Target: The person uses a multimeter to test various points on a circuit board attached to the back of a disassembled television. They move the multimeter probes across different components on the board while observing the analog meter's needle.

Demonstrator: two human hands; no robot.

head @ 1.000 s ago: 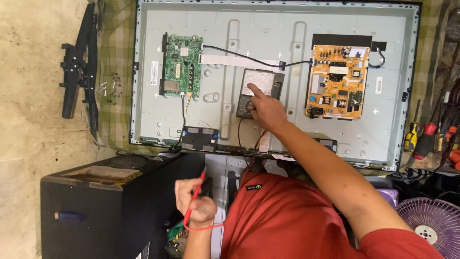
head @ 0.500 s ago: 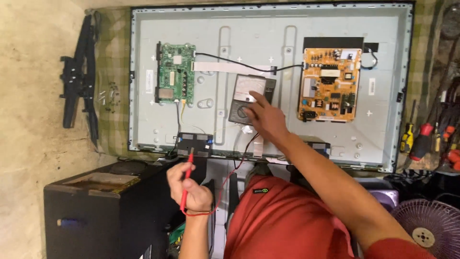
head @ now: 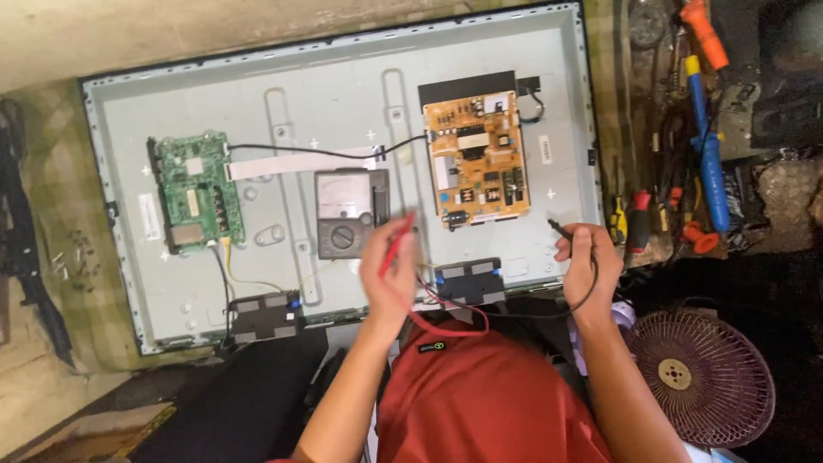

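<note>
Left hand (head: 390, 270) blurred, fingers closed around red probe (head: 396, 244), just right of grey multimeter (head: 347, 212). Right hand (head: 587, 257) grasping black probe (head: 561, 228) near orange circuit board (head: 477, 161); tip hard to see.

An opened flat television panel (head: 343, 111) lies back-up, with a green circuit board (head: 195, 190) on one side and an orange circuit board (head: 477, 159) on the other. A grey meter (head: 346, 212) rests between them. The left hand (head: 388, 270) holds a red probe (head: 395, 243); the right hand (head: 588, 260) holds a black probe (head: 560, 227) just below the orange board. A fan (head: 699, 377) stands nearby.
</note>
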